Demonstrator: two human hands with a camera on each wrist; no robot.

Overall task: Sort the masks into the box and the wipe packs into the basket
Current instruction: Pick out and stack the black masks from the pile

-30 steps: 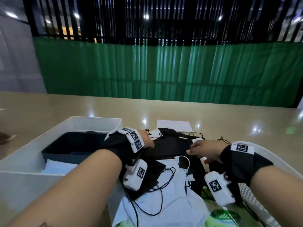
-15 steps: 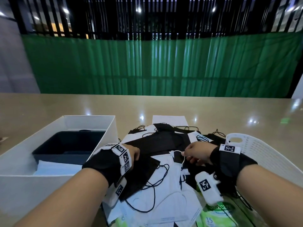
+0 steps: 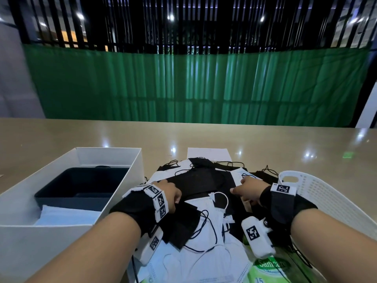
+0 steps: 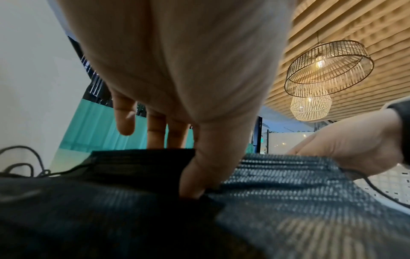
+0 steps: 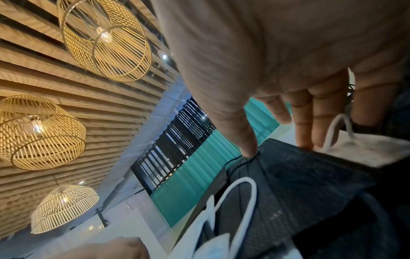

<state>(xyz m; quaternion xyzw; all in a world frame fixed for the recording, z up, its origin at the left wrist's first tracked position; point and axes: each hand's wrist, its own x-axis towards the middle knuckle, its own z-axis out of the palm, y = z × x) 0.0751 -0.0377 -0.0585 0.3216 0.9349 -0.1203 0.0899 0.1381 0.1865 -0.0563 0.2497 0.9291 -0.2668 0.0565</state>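
A heap of black and white masks lies on the table between the white box [image 3: 130, 180] on the left and the white basket [image 3: 318, 199] on the right. One black mask [image 3: 200, 180] lies spread on top of the heap. My left hand [image 3: 171, 193] pinches its left end, thumb on the fabric [image 4: 288, 192] and fingers behind the edge. My right hand [image 3: 242, 186] closes thumb and fingertips on its right end [image 5: 299, 184], by the ear loop. White masks [image 3: 206, 237] lie under my wrists. A green wipe pack [image 3: 267, 268] shows at the bottom edge, partly under them.
Inside the box sit a dark tray [image 3: 81, 184] and light blue masks [image 3: 67, 215]. The beige table runs on beyond the heap to a green curtain. What the basket holds is hidden by my right arm.
Both hands drew back toward me, then spread apart to the two ends of the top black mask. My right hand no longer touches the white ear loop.
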